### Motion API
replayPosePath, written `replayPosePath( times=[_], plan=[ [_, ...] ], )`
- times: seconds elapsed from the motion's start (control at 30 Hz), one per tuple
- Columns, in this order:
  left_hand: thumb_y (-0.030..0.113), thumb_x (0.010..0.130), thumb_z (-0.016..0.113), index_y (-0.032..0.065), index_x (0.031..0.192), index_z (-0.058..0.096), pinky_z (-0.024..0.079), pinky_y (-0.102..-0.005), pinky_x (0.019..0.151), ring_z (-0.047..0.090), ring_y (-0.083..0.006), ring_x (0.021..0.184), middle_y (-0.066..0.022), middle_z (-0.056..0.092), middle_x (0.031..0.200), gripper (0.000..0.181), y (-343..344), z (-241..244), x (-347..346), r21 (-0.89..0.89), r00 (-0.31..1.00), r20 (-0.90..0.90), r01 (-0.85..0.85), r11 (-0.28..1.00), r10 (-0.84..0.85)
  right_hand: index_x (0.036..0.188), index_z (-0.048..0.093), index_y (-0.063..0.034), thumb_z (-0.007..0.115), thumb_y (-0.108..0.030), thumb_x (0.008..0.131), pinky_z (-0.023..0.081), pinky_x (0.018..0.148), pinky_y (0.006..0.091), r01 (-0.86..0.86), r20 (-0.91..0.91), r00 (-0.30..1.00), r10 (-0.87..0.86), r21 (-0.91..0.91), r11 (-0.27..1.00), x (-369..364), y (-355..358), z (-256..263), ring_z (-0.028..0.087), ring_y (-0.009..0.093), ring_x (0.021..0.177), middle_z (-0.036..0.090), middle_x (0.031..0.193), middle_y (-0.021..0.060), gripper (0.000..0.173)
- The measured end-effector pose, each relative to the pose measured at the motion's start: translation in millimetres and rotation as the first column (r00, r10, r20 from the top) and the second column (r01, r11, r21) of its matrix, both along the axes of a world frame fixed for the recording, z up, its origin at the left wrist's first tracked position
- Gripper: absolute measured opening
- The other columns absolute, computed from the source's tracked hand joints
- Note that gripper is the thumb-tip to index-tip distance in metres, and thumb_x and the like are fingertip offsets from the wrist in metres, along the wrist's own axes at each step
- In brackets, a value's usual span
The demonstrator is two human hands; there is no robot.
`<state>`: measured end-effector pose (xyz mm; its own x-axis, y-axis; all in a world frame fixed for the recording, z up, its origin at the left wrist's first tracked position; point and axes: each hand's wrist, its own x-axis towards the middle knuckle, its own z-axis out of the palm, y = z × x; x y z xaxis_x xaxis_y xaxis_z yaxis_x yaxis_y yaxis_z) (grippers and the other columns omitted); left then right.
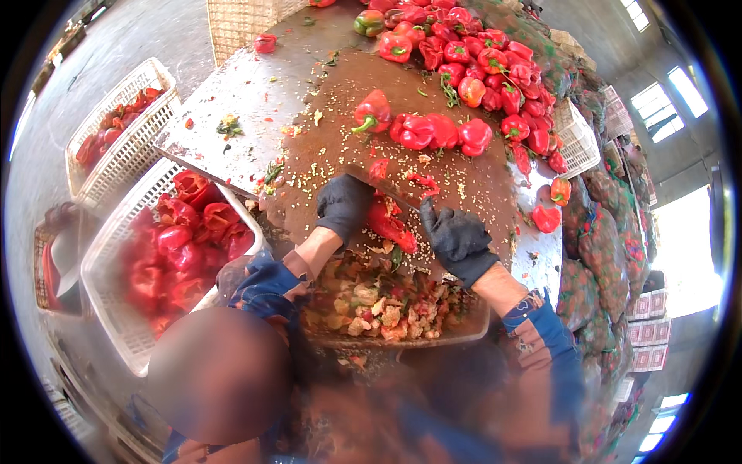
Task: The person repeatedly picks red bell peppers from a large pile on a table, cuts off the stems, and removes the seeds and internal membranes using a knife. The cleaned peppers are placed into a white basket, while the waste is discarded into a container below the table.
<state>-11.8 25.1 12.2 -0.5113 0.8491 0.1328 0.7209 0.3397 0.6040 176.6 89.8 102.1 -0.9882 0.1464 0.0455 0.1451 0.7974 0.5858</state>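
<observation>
My right hand (458, 240), in a black glove, is closed around the handle end of a knife (397, 194). Its index finger lies against the near end of the blade, which slants up and left across the board. My left hand (345, 206), gloved too, is curled in front of the blade's far end; whether its fingers grip anything is hidden. Between the hands, a cut red bell pepper (394, 229) lies below the blade. Red scraps (423, 184) and pale seeds are scattered around. Whole red bell peppers (414, 130) lie in a row just beyond.
A heap of peppers (487, 64) covers the table's far right. At left, a white plastic crate (242, 210) holds opened peppers, another crate (130, 156) behind it. A tray (478, 330) of cores and trimmings sits against my body. Filled mesh sacks (603, 246) stand at right.
</observation>
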Motion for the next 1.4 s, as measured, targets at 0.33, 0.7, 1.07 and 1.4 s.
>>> replayPosePath(
  times=[0.33, 0.7, 1.07, 1.4],
  plan=[
    [0.027, 0.077, 0.049, 0.0088, 0.077, 0.062, 0.047, -0.0427, 0.063, 0.06, -0.0346, 0.069, -0.0168, 0.061, 0.072, 0.023, 12.0, -22.6, 6.2, 0.012, 0.991, 0.045, -0.127, 0.992, 0.126, 0.109, 0.05, -0.0011, 0.047, -0.011, 0.081, 0.04, 0.039, 0.0319, -0.026, 0.032, 0.999, 0.021, 0.173, 0.985, -10.6, 37.0, 2.8, 0.056, 0.02, 0.052, 0.052, 0.059, 0.0107, 0.03],
    [0.035, 0.08, 0.051, 0.0071, 0.08, 0.062, 0.047, -0.0424, 0.066, 0.06, -0.033, 0.073, -0.0169, 0.061, 0.074, 0.03, 7.3, -18.6, 6.6, -0.033, 0.979, 0.161, -0.124, 0.992, 0.128, 0.127, 0.036, -0.0029, 0.044, -0.013, 0.083, 0.043, 0.044, 0.0376, 0.025, 0.019, 1.0, -0.023, -0.09, 0.996, 9.2, 32.9, 15.9, 0.055, 0.024, 0.053, 0.053, 0.066, 0.0107, 0.046],
    [0.034, 0.075, 0.058, 0.0066, 0.108, 0.045, 0.04, -0.0413, 0.068, 0.051, -0.032, 0.078, -0.015, 0.053, 0.084, 0.045, -36.7, 2.5, 49.6, 0.2, 0.97, -0.237, -0.011, 0.98, 0.059, 0.112, 0.051, -0.0045, 0.048, -0.011, 0.077, 0.038, 0.042, 0.0293, -0.14, 0.064, 0.989, 0.133, 0.119, 0.983, 3.9, 19.9, 15.8, 0.054, 0.017, 0.053, 0.049, 0.06, 0.0047, 0.036],
    [0.025, 0.063, 0.061, 0.0044, 0.091, 0.052, 0.043, -0.0443, 0.065, 0.054, -0.0323, 0.078, -0.0145, 0.057, 0.08, 0.036, -28.2, 15.2, 33.6, 0.088, 0.984, -0.154, 0.104, 0.991, -0.089, 0.118, 0.046, -0.0059, 0.047, -0.011, 0.078, 0.04, 0.043, 0.0306, -0.171, 0.132, 0.979, 0.156, 0.108, 0.979, -9.0, 38.6, 4.5, 0.056, 0.019, 0.054, 0.052, 0.062, 0.0067, 0.04]
  ],
)
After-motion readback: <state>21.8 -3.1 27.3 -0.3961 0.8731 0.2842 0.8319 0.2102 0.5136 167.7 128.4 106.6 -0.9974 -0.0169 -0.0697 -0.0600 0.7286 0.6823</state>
